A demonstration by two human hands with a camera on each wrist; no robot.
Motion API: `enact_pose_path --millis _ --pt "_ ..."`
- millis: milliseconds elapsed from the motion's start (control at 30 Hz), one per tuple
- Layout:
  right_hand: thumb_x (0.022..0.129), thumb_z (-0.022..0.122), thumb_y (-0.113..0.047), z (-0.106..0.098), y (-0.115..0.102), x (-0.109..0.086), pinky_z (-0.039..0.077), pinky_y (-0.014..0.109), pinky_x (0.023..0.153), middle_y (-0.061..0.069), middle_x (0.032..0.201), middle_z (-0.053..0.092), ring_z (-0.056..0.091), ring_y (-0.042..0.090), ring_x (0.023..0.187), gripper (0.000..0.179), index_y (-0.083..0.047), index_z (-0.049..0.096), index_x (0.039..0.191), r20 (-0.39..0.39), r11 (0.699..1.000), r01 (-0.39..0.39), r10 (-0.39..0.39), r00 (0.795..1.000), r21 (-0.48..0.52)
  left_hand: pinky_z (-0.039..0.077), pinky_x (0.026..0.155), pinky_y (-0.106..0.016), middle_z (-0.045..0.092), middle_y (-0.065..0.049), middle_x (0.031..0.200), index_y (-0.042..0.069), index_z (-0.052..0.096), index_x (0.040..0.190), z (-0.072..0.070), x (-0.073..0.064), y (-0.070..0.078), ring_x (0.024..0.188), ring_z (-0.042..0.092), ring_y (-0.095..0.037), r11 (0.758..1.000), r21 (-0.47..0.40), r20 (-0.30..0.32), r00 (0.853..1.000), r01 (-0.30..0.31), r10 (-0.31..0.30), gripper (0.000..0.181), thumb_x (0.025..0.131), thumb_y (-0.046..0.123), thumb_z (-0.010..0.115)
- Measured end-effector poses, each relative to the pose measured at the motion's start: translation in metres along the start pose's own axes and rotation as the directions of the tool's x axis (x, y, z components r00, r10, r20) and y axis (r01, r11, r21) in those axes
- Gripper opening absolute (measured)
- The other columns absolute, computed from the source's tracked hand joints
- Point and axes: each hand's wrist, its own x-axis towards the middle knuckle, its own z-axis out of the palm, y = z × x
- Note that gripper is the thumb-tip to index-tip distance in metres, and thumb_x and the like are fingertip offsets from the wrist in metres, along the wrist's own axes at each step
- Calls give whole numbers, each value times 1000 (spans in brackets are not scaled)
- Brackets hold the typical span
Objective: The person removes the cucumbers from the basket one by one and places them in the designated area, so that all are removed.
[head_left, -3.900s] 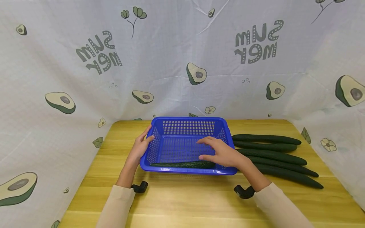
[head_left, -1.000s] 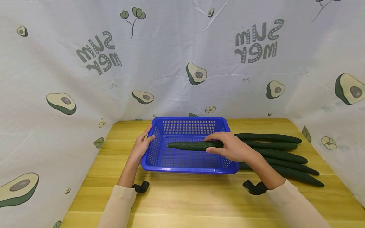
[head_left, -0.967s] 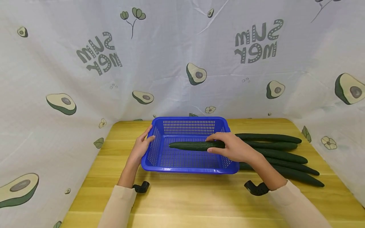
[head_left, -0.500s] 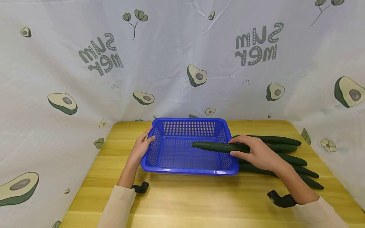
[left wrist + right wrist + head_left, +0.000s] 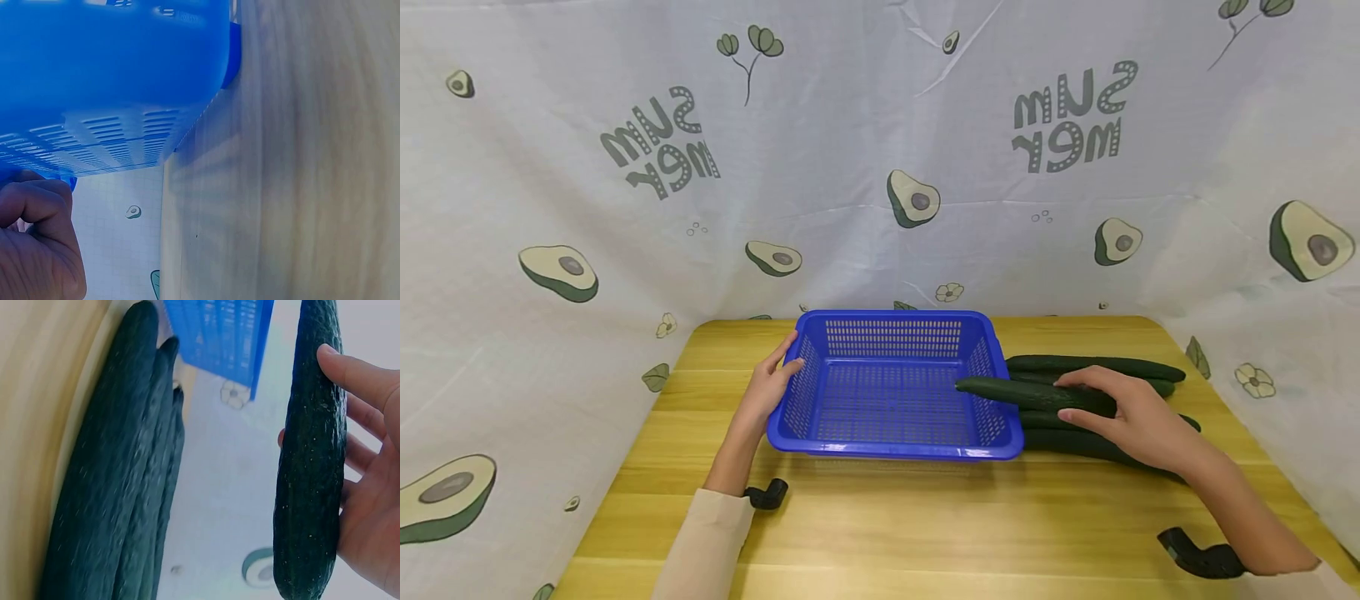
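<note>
A blue plastic basket (image 5: 895, 453) with slotted walls stands mid-table, and no cucumber lies in it. At its left rim my left hand (image 5: 766, 390) grips the side, thumb on the inside. The left wrist view shows that hand (image 5: 39, 234) with bent fingers at the basket wall (image 5: 106, 72). My right hand (image 5: 1142, 421) holds a dark green cucumber (image 5: 1011, 392) between thumb and fingers, its left tip reaching over the basket's right rim. In the right wrist view this cucumber (image 5: 311, 456) hangs apart from the cucumbers (image 5: 109, 462) on the table.
Several cucumbers (image 5: 1101, 364) lie side by side on the wooden table (image 5: 880, 529), right of the basket, partly hidden by my right hand and the held cucumber. A white curtain (image 5: 827, 150) printed with avocados closes off the back and sides.
At first the cucumber lay along the basket's near side under my open right hand. That hand has gripped it, lifted it and carried it right, above the other cucumbers. The left hand stayed put.
</note>
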Motion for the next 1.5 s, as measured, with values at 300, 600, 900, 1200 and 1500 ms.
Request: enact_pose_path --millis 300,600,900,1200,1500 --pt "92 79 -25 -10 30 -30 49 17 88 9 130 67 57 4 117 39 -20 67 129 -43 999 -45 44 998 -11 57 74 -28 32 -7 168 42 35 160 4 1 -1 99 65 -22 1000 -17 9 1000 14 -14 58 107 28 55" --pt "90 81 -24 -10 60 -55 40 7 79 12 124 69 54 -8 107 39 -18 69 126 -71 994 -109 108 992 -16 55 73 -23 39 -5 165 41 41 157 -4 0 0 92 65 -13 999 -34 -30 999 39 -40 57 105 26 58" --pt "87 84 -22 3 74 -74 36 0 79 6 124 70 41 -25 110 39 -22 70 124 -52 997 -74 72 996 -22 56 71 -23 41 -6 163 43 41 157 -7 -2 -1 88 68 -14 999 -33 -19 999 38 -39 56 105 27 58" --pt "79 89 -17 34 75 -81 40 1 81 -8 113 71 51 -17 107 42 -27 72 116 -82 999 18 -22 996 -50 56 73 -23 33 0 168 43 40 157 -7 -3 1 97 66 -17 1000 7 -25 999 27 -27 56 106 28 57" --pt "78 89 -16 46 81 -81 41 3 81 -5 112 71 52 -12 105 41 -27 72 114 -91 998 32 -38 995 -61 60 71 -28 52 -15 153 43 39 158 -6 -3 0 92 70 -21 999 -40 -18 999 37 -38 57 106 27 57"
